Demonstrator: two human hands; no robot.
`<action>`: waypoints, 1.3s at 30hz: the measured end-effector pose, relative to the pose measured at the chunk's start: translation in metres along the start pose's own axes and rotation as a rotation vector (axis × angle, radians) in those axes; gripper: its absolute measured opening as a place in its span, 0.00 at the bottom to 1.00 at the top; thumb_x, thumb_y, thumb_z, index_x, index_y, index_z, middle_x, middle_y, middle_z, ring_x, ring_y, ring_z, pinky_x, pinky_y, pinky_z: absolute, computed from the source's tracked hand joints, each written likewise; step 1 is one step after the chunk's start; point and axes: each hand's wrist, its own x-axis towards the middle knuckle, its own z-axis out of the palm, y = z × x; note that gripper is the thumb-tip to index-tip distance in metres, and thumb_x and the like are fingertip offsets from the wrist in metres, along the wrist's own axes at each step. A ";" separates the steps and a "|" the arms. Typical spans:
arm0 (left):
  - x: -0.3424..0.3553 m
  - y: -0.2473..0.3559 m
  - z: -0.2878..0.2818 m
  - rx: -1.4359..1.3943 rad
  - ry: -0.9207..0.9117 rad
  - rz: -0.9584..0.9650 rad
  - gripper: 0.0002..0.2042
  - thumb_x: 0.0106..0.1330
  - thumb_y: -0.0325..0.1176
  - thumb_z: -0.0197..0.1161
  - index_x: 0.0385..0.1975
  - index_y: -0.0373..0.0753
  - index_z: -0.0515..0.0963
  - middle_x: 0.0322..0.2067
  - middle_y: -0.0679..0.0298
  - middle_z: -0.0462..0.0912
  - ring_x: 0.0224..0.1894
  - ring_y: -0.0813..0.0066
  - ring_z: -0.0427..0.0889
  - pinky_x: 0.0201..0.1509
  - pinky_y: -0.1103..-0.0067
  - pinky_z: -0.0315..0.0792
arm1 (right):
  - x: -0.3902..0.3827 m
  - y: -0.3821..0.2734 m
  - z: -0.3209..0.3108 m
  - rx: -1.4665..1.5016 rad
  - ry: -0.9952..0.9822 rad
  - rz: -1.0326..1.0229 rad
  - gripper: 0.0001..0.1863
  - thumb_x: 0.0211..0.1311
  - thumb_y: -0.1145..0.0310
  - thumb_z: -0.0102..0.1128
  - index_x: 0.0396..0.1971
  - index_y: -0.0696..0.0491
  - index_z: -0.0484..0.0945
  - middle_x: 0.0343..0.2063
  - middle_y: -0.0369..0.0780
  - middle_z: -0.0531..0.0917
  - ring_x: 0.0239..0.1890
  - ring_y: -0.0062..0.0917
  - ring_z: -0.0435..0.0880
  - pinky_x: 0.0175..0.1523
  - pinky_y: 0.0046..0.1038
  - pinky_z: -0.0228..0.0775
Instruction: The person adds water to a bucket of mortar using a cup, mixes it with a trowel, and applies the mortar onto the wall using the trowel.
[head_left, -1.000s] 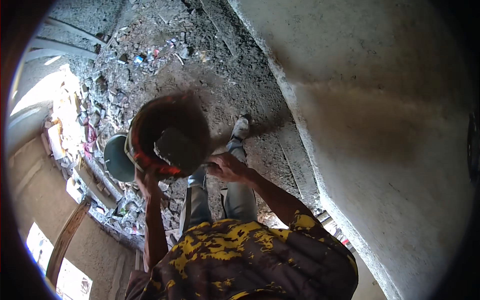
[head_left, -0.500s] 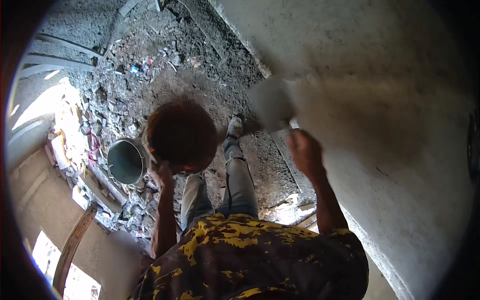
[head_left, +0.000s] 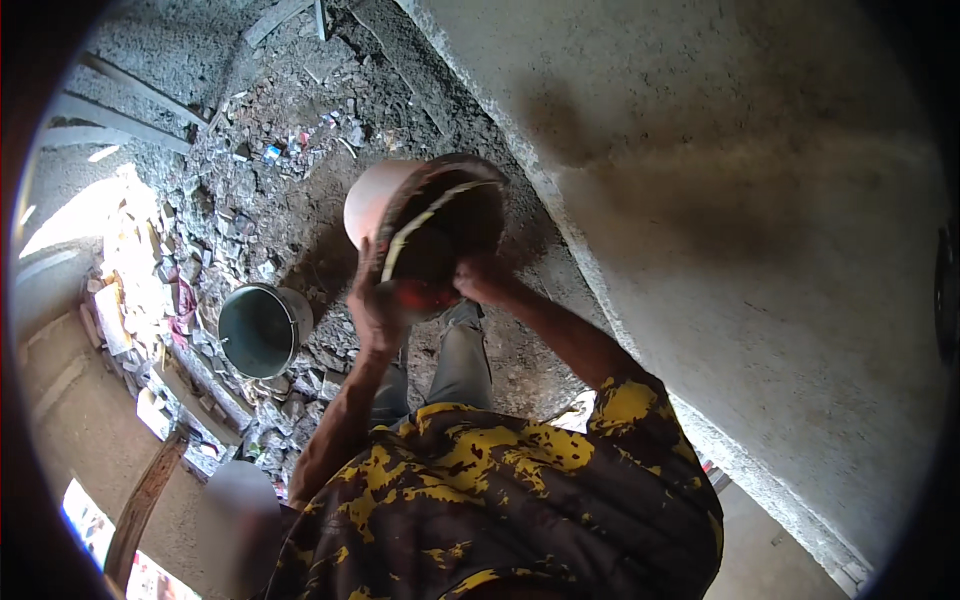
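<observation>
A bucket (head_left: 378,203) with a pale reddish outside and a dark inside hangs tilted in front of me, its mouth turned toward the right and toward me. My left hand (head_left: 376,316) grips it at the near left side by the rim. At the near edge of the mouth is my right hand (head_left: 482,280), closed in a fist. Whatever that fist holds is hidden in the dark opening. A light yellowish band curves across the mouth, smeared by motion. Left of my left hand, a second bucket (head_left: 262,330), grey-green inside, stands on the rubble.
Broken rubble (head_left: 225,220) and litter cover the ground at left. A grey plastered wall (head_left: 760,200) fills the right side, its lower edge running diagonally. Boards (head_left: 125,120) lie at the far left. A wooden post (head_left: 148,500) and bright openings are at lower left, beside a blurred shape.
The held bucket has moved right and tipped over. My right hand has come left from the wall to its mouth; the round grey tool it held there is out of sight.
</observation>
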 end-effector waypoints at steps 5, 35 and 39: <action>-0.017 -0.028 -0.074 -0.434 0.048 -0.289 0.10 0.63 0.28 0.54 0.43 0.34 0.73 0.30 0.70 0.74 0.32 0.82 0.70 0.38 0.84 0.66 | 0.014 -0.089 -0.024 0.240 0.173 0.148 0.12 0.52 0.61 0.58 0.31 0.54 0.77 0.24 0.46 0.80 0.27 0.45 0.79 0.34 0.43 0.72; 0.011 0.036 -0.057 -0.628 -0.135 -0.176 0.22 0.51 0.20 0.51 0.50 0.31 0.71 0.36 0.67 0.77 0.32 0.78 0.74 0.35 0.81 0.70 | -0.125 -0.085 -0.193 -0.046 0.210 0.340 0.13 0.52 0.70 0.55 0.36 0.61 0.73 0.30 0.54 0.78 0.39 0.47 0.78 0.43 0.39 0.71; 0.014 0.055 -0.056 -0.692 -0.197 -0.011 0.23 0.49 0.22 0.50 0.49 0.30 0.71 0.34 0.67 0.79 0.30 0.77 0.74 0.36 0.78 0.70 | -0.032 -0.106 -0.192 -0.373 0.107 0.428 0.14 0.52 0.70 0.54 0.39 0.57 0.73 0.37 0.51 0.78 0.39 0.38 0.80 0.44 0.34 0.74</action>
